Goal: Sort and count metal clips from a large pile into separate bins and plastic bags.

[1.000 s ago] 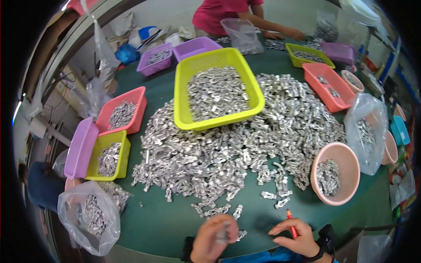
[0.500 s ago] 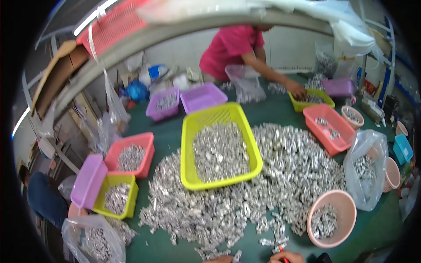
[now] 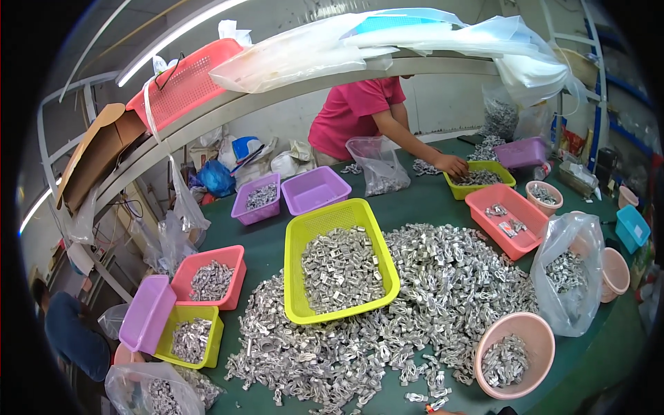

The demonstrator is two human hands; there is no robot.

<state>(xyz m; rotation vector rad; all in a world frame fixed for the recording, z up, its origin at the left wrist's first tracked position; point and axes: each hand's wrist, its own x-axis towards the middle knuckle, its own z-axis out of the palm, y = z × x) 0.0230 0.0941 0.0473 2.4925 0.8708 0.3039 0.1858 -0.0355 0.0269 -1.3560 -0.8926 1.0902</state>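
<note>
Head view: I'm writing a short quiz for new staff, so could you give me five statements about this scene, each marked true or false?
1. The large yellow-green basket holds metal parts. True.
2. The largest round pink tub is empty. False: the largest round pink tub has metal parts in it.
3. A hand of the co-worker in the pink shirt is at the small yellow-green basket. True.
4. The blue bag lies at the picture's right. False: the blue bag is at the left.
5. Both of the wearer's hands show fully. False: only part of the right hand shows, at the lower edge.
</note>
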